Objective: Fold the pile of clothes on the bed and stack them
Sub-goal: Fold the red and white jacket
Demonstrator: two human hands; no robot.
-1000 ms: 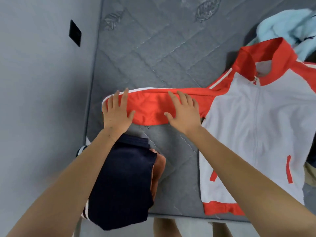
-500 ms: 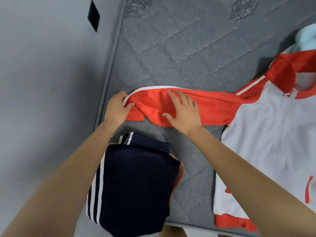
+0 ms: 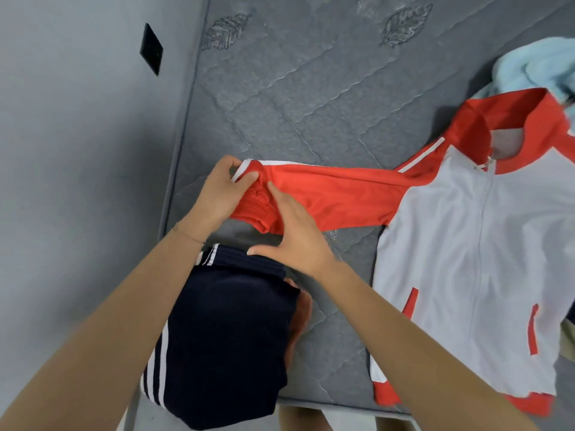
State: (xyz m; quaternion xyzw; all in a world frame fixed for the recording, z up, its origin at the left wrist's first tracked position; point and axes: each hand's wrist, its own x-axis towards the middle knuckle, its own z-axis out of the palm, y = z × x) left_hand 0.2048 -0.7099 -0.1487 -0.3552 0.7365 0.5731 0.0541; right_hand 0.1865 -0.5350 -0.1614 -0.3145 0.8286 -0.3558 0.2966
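Jacket [image 3: 466, 244], white body, lies flat on grey quilted mattress [image 3: 295, 88] (leaf motifs stitched in). Left hand [image 3: 217, 194] curls round the cuff of its red sleeve [image 3: 336, 197], near the mattress's left edge; right hand [image 3: 295, 234] presses the sleeve, fingers straight. Folded navy garment [image 3: 224, 337] overhangs the near edge. Grey wall [image 3: 77, 150] runs alongside.

Two hands at mid-frame: left hand [image 3: 217, 194], right hand [image 3: 295, 237]. One red-and-white jacket [image 3: 466, 244] at right, with two red pocket slits. One folded navy garment [image 3: 227, 337] at lower centre, one orange garment [image 3: 303, 306] peeking out beneath. One light blue garment [image 3: 544, 63] at upper right. One tan piece [image 3: 568, 340] at the right edge. One black wall plate [image 3: 151, 48] at upper left. Two stitched leaves [image 3: 225, 31] along the top of one mattress [image 3: 295, 104].
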